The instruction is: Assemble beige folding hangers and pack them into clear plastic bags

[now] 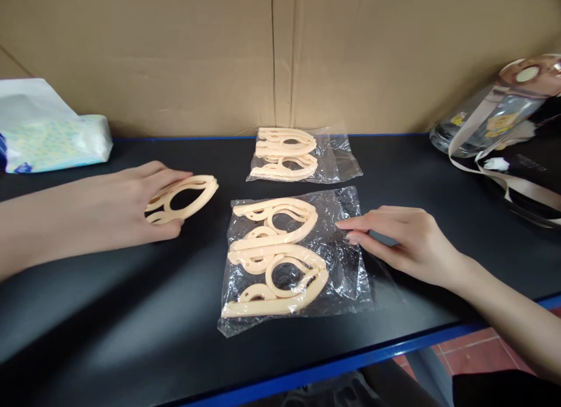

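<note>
From my end I take the near bag (342, 281) on the table (131, 331) as my reference. Cream folded hangers (280, 306) lie inside it; behind it, the far bag (339, 159) holds more hangers (284, 176). To the near bag's left, my left hand (127, 205) has its grip closed around a loose hanger (199, 200), clear of both bags. My right hand (403, 237) is at the near bag's right end, thumb and forefinger slightly parted; I cannot tell whether they pinch the plastic. Two bags are filled, so I judge that much done; what looks left is the loose hanger, the only one I see unbagged. Whether either bag is sealed, I cannot make out.
</note>
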